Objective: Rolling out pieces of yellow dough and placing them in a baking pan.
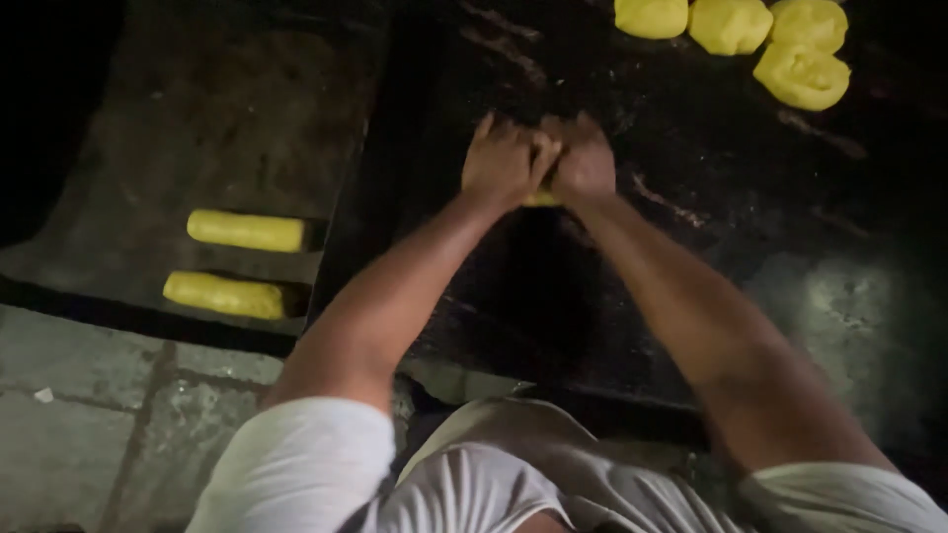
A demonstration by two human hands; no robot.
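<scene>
A: Where are the hands?

B: Both are pressed together over the dark work surface (pixel 691 178). The left hand (pixel 504 160) and right hand (pixel 585 163) touch each other, fingers curled down, closed over a yellow piece of dough (pixel 541 199) of which only a sliver shows beneath the palms.

A: So each hand is gripping it?

B: Both are clamped on that one piece (its shape is mostly hidden). It lies on the dark surface, near the middle of the view.

A: What else is about?

B: Four round yellow dough balls (pixel 729 25) sit close together at the far right of the same surface, well apart from the hands. To the left, on a dull grey tray (pixel 247 118), lie two yellow dough rolls (pixel 247 231), one beside the other, parallel and not touching
</scene>
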